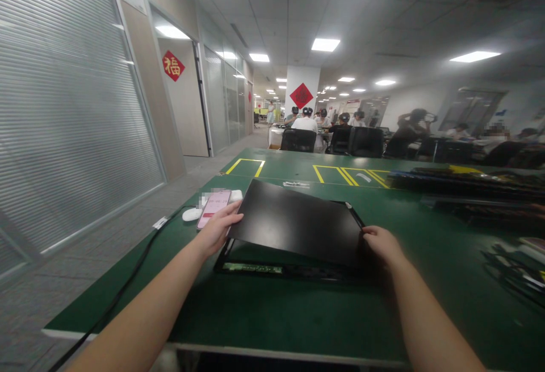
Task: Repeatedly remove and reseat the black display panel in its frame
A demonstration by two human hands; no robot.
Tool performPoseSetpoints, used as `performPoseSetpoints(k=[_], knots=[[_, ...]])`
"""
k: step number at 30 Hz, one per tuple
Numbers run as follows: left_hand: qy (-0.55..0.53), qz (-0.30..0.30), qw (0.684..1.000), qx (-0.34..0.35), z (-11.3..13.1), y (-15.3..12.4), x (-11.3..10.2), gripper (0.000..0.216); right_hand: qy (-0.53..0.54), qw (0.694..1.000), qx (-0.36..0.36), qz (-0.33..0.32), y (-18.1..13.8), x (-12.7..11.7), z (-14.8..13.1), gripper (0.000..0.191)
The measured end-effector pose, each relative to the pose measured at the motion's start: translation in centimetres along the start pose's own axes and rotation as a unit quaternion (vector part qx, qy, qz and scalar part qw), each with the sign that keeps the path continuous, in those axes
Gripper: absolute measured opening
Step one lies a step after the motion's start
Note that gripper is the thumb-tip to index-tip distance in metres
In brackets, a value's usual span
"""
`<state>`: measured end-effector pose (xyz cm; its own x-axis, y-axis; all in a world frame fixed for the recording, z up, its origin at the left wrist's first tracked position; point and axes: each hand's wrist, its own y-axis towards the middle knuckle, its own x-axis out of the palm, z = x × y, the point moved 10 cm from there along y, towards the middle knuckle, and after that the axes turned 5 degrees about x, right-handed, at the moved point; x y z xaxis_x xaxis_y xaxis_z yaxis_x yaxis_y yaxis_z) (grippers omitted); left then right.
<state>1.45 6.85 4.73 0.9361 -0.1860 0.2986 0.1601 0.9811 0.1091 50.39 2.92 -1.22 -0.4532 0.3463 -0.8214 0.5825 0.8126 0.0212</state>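
Note:
A thin black screen panel (298,218) is tilted above the table, its left side raised higher than its right. My left hand (219,227) is closed on the panel's left edge, thumb on top. At the right edge, my right hand (383,244) pinches the panel's side; its lower fingers are in shadow. Under the panel lies a black rectangular frame (223,255), mostly covered. A green circuit strip (252,268) shows along the frame's near side. The frame's upper right corner sticks out beyond the panel.
A phone (215,207) and a white mouse (192,214) lie left on the green table (315,315). A black cable (140,258) crosses the left edge. Stacked dark panels (464,178) and a bundle of cables (515,270) lie right. Several people sit at tables behind.

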Motion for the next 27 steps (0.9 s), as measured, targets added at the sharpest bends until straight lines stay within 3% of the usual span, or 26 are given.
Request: performPoseSetpoints(k=[5,8,14,20,22,25,27], knots=[[-0.029,-0.015,0.999,0.013,0.3,-0.2,0.5,0.069,0.032,0.999,0.031,0.010,0.6,-0.4,0.7,0.048],[-0.037,-0.018,0.999,0.032,0.6,-0.3,0.7,0.077,0.081,0.996,0.045,0.010,0.6,-0.3,1.1,0.042],[-0.018,0.008,0.998,0.063,1.7,-0.3,0.1,0.074,0.290,0.952,0.088,-0.033,0.0,0.4,1.3,0.043],[0.002,0.046,0.995,0.093,2.8,0.0,-1.3,0.059,0.475,0.872,-0.058,-0.106,-1.6,-1.4,-2.8,0.058],[-0.001,0.047,0.995,0.087,2.7,0.0,-1.3,0.058,0.509,0.855,-0.074,-0.063,-1.9,-2.5,-2.6,0.056],[-0.005,0.044,0.996,0.078,2.2,0.0,-1.2,0.059,0.516,0.853,-0.046,0.058,-1.8,-3.8,-0.5,0.044],[-0.001,0.044,0.996,0.072,1.7,0.1,-1.2,0.056,0.518,0.850,-0.034,0.090,-1.4,-3.9,0.5,0.036]])
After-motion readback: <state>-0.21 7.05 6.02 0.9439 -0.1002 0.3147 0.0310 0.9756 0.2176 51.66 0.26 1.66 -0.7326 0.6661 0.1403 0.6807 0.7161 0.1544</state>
